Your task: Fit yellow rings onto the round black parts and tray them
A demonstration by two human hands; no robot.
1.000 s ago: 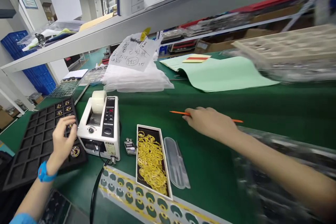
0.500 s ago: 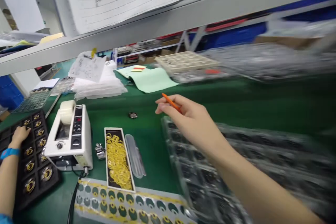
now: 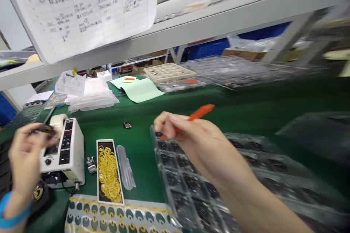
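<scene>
Green-topped bench here, pretty crowded, with shelving behind it. Toward the near edge lies a sheet of round cutouts with yellow bits on it. Near left corner: a black tray, mostly behind my left arm, with one ringed part showing. Left hand is up off the bench, pinching a dark round part between thumb and fingers, a bit too blurry for detail. It's in front of the white tape machine; can't tell if they touch.

Right hand is closed around an orange stick, held pen-style above a clear tray of dark parts that fills the near right side. Between the machine and that tray sit a little metal gadget, a narrow box of yellow rings and a clear plastic case. Another small dark part lies just past them. Toward the far edge: white papers, a curled green sheet, a beige tray. Handwritten page hangs above.
</scene>
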